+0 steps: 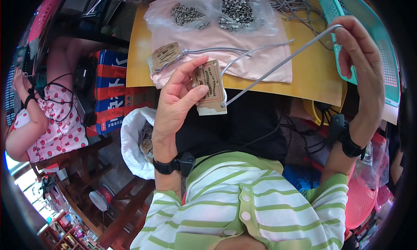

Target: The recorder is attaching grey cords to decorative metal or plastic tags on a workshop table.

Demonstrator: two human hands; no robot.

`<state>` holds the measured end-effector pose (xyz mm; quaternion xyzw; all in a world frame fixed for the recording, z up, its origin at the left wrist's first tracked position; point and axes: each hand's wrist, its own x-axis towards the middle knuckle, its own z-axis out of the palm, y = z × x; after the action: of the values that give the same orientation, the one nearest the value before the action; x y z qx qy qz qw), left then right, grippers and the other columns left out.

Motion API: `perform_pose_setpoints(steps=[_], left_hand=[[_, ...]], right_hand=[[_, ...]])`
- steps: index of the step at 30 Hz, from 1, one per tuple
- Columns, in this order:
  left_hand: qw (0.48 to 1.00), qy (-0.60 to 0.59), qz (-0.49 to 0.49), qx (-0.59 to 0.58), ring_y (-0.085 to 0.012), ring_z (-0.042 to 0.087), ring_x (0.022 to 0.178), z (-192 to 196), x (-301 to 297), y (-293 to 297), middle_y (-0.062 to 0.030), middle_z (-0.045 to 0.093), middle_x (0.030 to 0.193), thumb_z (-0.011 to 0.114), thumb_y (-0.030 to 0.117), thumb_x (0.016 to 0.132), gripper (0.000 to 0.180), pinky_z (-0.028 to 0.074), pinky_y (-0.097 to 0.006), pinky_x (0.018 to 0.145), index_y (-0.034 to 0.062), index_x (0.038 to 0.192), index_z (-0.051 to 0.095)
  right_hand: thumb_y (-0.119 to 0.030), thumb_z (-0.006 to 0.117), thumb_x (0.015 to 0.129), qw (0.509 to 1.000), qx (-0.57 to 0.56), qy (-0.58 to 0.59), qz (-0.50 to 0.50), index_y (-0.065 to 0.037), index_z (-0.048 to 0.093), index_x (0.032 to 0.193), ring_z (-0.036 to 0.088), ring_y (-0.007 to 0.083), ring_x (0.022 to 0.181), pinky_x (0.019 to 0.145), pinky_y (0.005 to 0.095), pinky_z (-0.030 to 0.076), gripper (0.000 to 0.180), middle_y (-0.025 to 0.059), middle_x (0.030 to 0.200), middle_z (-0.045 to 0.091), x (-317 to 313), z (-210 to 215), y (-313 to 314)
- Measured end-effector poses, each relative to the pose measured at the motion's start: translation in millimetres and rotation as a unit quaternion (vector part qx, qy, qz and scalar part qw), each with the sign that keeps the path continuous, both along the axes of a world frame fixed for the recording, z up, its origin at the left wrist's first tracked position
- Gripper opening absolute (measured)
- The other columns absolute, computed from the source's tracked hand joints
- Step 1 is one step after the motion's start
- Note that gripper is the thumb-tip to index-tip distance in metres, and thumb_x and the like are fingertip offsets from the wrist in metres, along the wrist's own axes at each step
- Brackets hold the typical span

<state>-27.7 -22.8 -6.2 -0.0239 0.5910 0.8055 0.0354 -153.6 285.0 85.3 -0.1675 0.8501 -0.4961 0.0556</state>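
The left hand (176,96) clamps a brown card tag (210,87) between thumb and fingers, in front of the table's near edge; the right hand (358,48), up and to the right, pinches a grey cord (282,63) that runs nearly straight to the tag's lower right corner. The tag looks light and fairly stiff, likely to crease or tear at the cord hole if pulled hard, so its flat middle or side edges seem the best hold; the cord looks soft, bendy and perhaps a little slippery, best pinched near its end. Dark printing in a framed panel covers the tag's face. Beyond, on a pink cloth (269,67) over the yellow table (304,76), lies a second printed tag (167,54) with grey cord. Farther back sit clear plastic bags (208,26) of small black-and-white pieces, beside a tangle of grey cords (299,6). Off to the left, a blue box (108,72) with orange strips carries large white lettering.
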Motion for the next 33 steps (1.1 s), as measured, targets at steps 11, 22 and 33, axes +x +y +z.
perform_pose_setpoints(steps=[11,22,33], left_hand=[[0.998,0.017,0.021,-0.057,-0.0112,0.053,0.107,-8.0,2.4,-1.6,-0.0056,0.053,0.121,0.059,0.002,0.088,0.046,0.043,-0.026,0.093,0.0027,0.131,0.044],[0.998,0.002,-0.005,-0.062,-0.0155,0.051,0.108,-15.5,-4.0,10.6,-0.0071,0.053,0.116,0.063,0.001,0.084,0.044,0.041,-0.029,0.094,0.0036,0.124,0.045],[0.997,0.040,0.043,-0.047,-0.0149,0.051,0.106,-21.3,-17.8,24.2,-0.0080,0.050,0.115,0.063,0.001,0.084,0.045,0.045,-0.028,0.090,0.0034,0.125,0.043]], right_hand=[[-0.018,0.049,0.097,0.985,-0.031,0.133,-0.102,-0.002,0.060,0.118,0.035,-0.0016,0.050,0.044,0.0145,0.024,0.028,-0.0001,0.088,0.060,-10.9,6.5,18.5],[-0.011,0.050,0.094,0.928,-0.366,-0.074,0.000,0.002,0.056,0.106,0.038,-0.0006,0.059,0.046,0.0129,0.030,0.018,0.0015,0.090,0.057,-12.2,-25.6,-10.2],[-0.013,0.063,0.088,0.969,-0.186,-0.154,0.049,0.001,0.063,0.097,0.053,0.0046,0.069,0.062,0.0195,0.046,0.016,-0.0001,0.078,0.061,39.4,-82.9,-110.3]])
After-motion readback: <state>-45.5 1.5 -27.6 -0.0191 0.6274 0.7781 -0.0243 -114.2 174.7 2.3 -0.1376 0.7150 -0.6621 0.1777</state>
